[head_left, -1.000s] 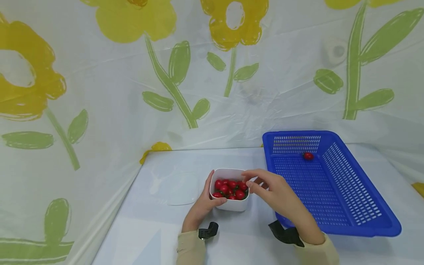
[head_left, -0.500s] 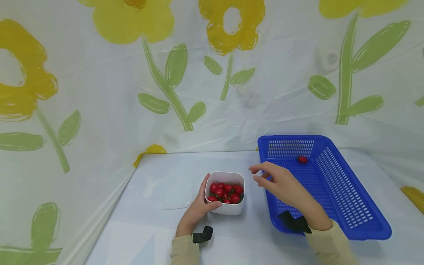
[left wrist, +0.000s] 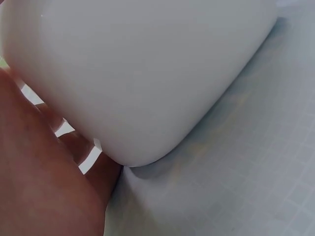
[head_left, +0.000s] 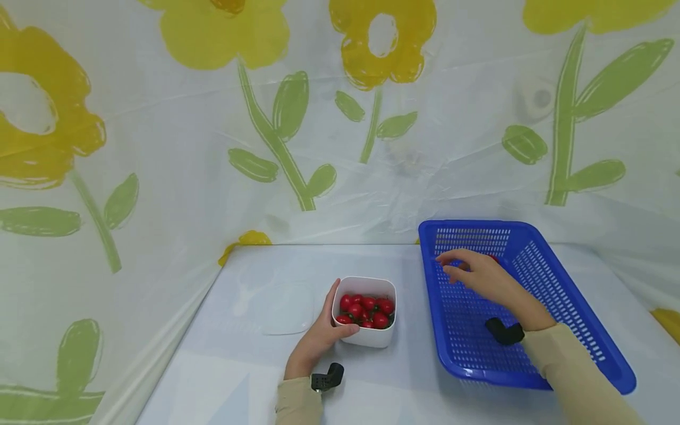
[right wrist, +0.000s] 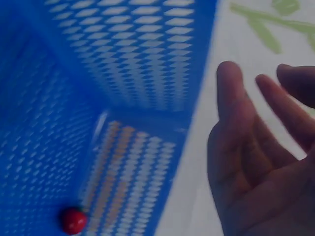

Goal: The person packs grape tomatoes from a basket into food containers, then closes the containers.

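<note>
A white square container (head_left: 372, 338) stands on the table, filled with several red cherry tomatoes (head_left: 366, 304) with green stems. My left hand (head_left: 317, 337) holds it from the left, thumb over the front rim and fingers along the side. The left wrist view shows the container's smooth wall (left wrist: 142, 73) close up. Over the blue plastic basket (head_left: 478, 373) hovers my right hand (head_left: 480, 274), fingers loosely bent and holding nothing. One cherry tomato (right wrist: 74, 221) lies inside the basket at its far end; in the head view the right hand hides most of it.
Left of the container, a clear flat lid-like sheet (head_left: 287, 313) lies on the white table (head_left: 212, 366). Behind the table hangs a white flower-print cloth (head_left: 186, 130). The basket takes up the table's right side.
My right hand has drawn away from the container, moving right until it is over the basket. The left hand keeps its hold, and the container stays in place.
</note>
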`<state>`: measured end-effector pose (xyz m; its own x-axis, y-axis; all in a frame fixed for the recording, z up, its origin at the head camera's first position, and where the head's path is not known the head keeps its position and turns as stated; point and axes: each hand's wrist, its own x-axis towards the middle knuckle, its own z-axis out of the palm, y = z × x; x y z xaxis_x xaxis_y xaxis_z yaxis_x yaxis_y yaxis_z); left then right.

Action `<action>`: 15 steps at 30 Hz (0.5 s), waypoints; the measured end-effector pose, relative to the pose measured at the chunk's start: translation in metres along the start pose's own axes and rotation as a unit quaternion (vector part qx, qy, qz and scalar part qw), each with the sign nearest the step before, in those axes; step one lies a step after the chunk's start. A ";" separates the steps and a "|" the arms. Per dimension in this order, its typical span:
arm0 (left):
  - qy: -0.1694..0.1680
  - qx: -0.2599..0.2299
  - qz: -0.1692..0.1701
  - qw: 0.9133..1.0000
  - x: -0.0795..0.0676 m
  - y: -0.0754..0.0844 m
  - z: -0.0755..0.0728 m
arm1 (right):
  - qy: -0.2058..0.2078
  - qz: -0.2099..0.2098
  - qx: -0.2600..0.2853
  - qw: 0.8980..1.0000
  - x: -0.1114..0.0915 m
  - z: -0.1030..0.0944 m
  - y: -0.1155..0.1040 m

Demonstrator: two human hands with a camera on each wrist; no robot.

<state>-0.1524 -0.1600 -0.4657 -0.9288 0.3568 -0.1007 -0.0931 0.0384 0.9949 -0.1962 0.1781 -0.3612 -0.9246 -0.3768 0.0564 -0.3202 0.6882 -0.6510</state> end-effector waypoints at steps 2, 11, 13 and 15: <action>0.004 0.004 0.001 1.000 0.002 -0.004 -0.001 | -0.015 0.011 0.006 1.000 0.003 0.000 0.011; 0.002 0.000 -0.003 1.000 0.002 -0.004 -0.002 | -0.067 0.040 0.087 0.993 0.010 -0.010 0.057; -0.004 -0.003 -0.004 1.000 0.000 0.002 -0.001 | -0.069 0.052 0.095 0.992 0.010 -0.014 0.069; -0.008 -0.005 -0.006 1.000 -0.003 0.008 0.001 | -0.063 0.067 0.102 0.991 0.010 -0.017 0.080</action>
<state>-0.1500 -0.1600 -0.4571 -0.9214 0.3715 -0.1136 -0.1090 0.0334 0.9935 -0.2351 0.2404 -0.3997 -0.9184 -0.3746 -0.1272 -0.1369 0.6027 -0.7861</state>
